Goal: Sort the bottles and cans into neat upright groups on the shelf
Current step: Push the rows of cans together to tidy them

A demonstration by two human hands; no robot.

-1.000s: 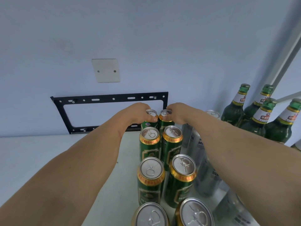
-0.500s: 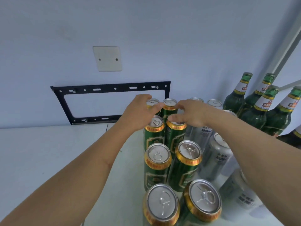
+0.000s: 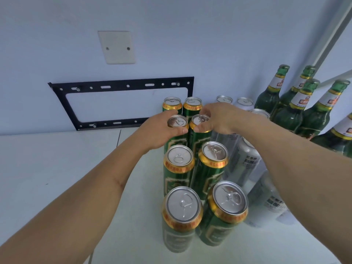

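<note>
Pale blue wall rose behind a white shelf, with a black metal bracket and a blank cover plate fixed to it. Eight green cans with gold rims stood upright on the shelf in two columns of four, running from the near edge back to the wall. A person's left hand gripped the left can of the third row, fingers curled round its far side and thumb pressed on the near rim. The right hand held the can beside it the same way, fingers hooked over the top and thumb against the gold band; the two thumbs lay close together between the cans. Silver cans stood upright just right of the green ones, partly hidden beneath the right forearm, with three more silver tops showing near the wall. Green glass bottles with white neck labels stood upright in a cluster at the far right, against the corner.
</note>
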